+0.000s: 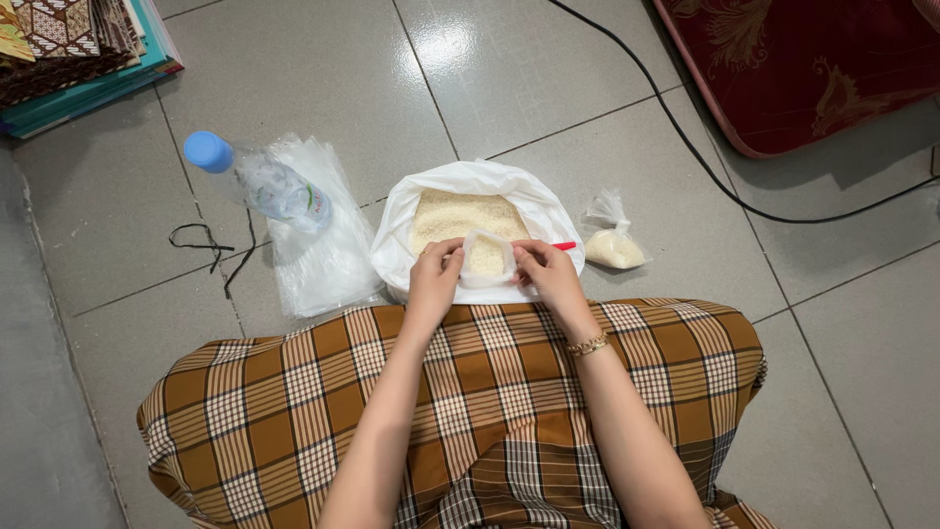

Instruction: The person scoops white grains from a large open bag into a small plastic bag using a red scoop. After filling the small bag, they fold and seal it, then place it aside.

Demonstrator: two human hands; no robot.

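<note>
Over the big white sack of rice on the gray tile floor, both hands hold a small clear bag with some rice in it. The left hand pinches the bag's left edge, and the right hand pinches its right edge, keeping the top open. The bag looks thin, soft and floppy, so it is best held by the rim. Both arms reach out over a brown checked skirt. Right of the sack sits a tied little bag of rice; left of it lies a water bottle.
</note>
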